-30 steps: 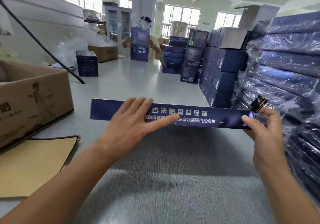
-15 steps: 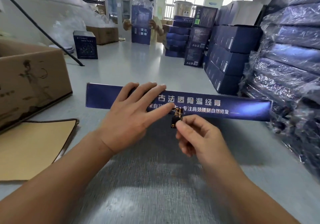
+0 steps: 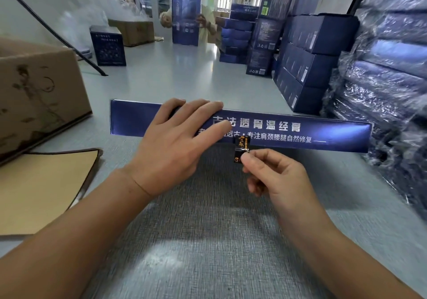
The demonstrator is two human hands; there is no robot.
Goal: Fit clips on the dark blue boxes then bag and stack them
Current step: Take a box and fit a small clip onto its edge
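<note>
A dark blue box (image 3: 323, 134) with white Chinese lettering lies flat in front of me, its grey textured top (image 3: 208, 218) toward me and its lettered side facing up. My left hand (image 3: 175, 141) rests on the lettered side with straight fingers spread over its far edge. My right hand (image 3: 277, 178) pinches a small black clip with gold print (image 3: 241, 147) between thumb and forefinger. The clip sits at the lower edge of the lettered side, near its middle.
Bagged dark blue boxes (image 3: 388, 72) are stacked at the right. Unbagged blue cartons (image 3: 309, 51) stand behind them. A brown cardboard box (image 3: 34, 95) and a flat cardboard sheet (image 3: 41, 187) lie at the left. A person (image 3: 208, 26) holds a blue box at the back.
My right hand has carried the clip from the box's right end to the middle of its lower edge. My left hand has slid up, with fingers over the far edge.
</note>
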